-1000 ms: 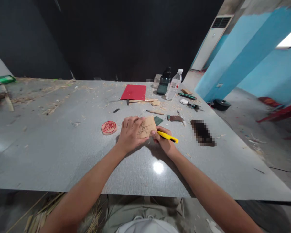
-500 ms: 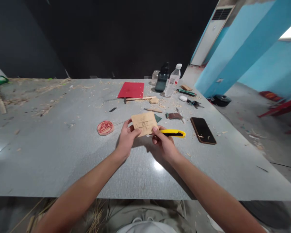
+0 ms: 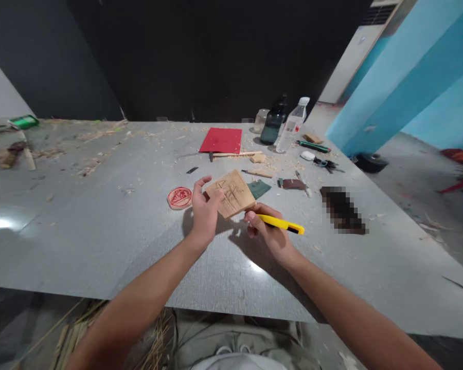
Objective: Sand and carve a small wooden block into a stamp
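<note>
A square wooden block [image 3: 233,198] with dark lines cut or drawn on its upper face is tilted above the table. My left hand [image 3: 207,208] grips it by its left side, thumb on the marked face. In my right hand [image 3: 268,228] is a yellow utility knife [image 3: 283,224], its handle pointing right; the blade end is hidden by the fingers. The right fingertips are close to the block's lower right corner; whether they touch it I cannot tell. Left of my left hand lies a round piece with a red design [image 3: 179,198].
Behind the block lie green sandpaper-like sheet [image 3: 259,188], a wooden-handled carving tool [image 3: 256,173] and a red sheet [image 3: 221,140]. Bottles [image 3: 292,126] stand at the back right. A pixelated dark object [image 3: 343,209] lies to the right. Shavings litter the grey table [image 3: 139,246].
The block has turned and tilted, showing its thick edge. My right hand has let go of its right side and moved slightly down with the knife. The camera view has shifted left.
</note>
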Demonstrator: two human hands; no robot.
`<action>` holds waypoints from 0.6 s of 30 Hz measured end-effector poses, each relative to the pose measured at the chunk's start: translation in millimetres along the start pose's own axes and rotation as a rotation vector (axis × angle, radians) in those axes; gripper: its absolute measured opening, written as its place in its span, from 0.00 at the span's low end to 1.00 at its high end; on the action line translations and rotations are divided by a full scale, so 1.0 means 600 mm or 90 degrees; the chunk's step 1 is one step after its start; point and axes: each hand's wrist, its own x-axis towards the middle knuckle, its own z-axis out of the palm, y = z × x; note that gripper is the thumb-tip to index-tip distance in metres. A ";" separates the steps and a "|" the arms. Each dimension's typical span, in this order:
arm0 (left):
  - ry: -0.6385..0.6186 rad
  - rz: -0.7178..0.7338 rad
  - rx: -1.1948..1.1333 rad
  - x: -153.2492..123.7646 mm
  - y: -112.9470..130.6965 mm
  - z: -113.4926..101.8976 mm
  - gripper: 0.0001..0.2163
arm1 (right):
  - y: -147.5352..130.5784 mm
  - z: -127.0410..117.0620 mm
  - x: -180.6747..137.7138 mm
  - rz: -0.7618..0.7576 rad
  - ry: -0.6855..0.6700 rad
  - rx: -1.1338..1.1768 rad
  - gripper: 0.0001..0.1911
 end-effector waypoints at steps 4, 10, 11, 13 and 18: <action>-0.031 -0.008 0.014 -0.013 0.009 0.003 0.27 | -0.005 -0.016 0.003 -0.058 0.083 0.014 0.21; -0.154 -0.038 0.043 -0.030 0.006 0.005 0.29 | -0.005 -0.036 0.014 -0.090 0.082 -0.019 0.20; -0.167 -0.033 0.056 -0.031 0.002 0.005 0.28 | -0.007 -0.035 0.015 -0.091 0.085 -0.035 0.21; -0.180 -0.021 0.086 -0.031 -0.006 0.004 0.27 | -0.010 -0.033 0.017 -0.080 0.089 -0.063 0.22; -0.204 -0.039 0.082 -0.027 -0.019 0.004 0.26 | -0.004 -0.028 0.019 -0.055 0.122 -0.048 0.23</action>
